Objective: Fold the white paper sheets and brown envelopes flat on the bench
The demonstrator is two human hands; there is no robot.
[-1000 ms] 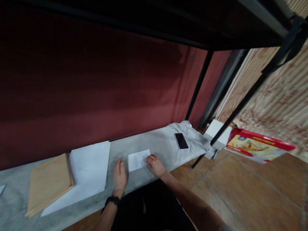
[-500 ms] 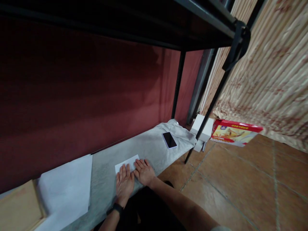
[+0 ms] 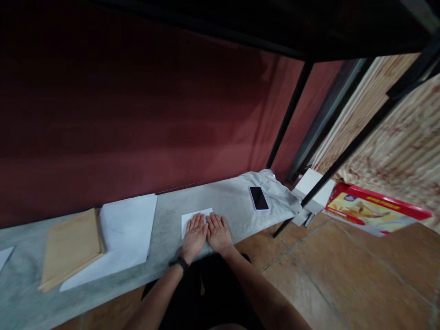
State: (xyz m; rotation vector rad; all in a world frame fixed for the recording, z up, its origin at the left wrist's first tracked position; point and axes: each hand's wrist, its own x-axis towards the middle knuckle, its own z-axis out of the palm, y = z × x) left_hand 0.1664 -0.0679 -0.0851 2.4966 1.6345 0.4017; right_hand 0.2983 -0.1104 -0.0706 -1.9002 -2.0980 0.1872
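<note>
A small white sheet of paper [image 3: 187, 219], perhaps folded, lies on the grey cloth-covered bench [image 3: 168, 229]. My left hand [image 3: 195, 236] rests flat on it, fingers stretched out and pointing away from me. Beside it, my right hand [image 3: 218, 233] lies flat too, over the paper's right part, its thumb side touching the left hand. Both hands hide much of the sheet. On my left wrist is a dark band [image 3: 179, 263]. To the right of the hands lies a phone [image 3: 258, 198] with a dark screen.
Left on the bench are larger white sheets [image 3: 130, 229] and a stack of brown envelopes or paper [image 3: 74, 240]. A dark shelf hangs overhead, with black posts [image 3: 290, 114] at right. White boxes [image 3: 314, 188] and a red-yellow box [image 3: 374, 208] stand on the tiled floor.
The view has swung left, showing more of the bench's left side. My right hand has drawn closer to my left; both stay flat on the paper.
</note>
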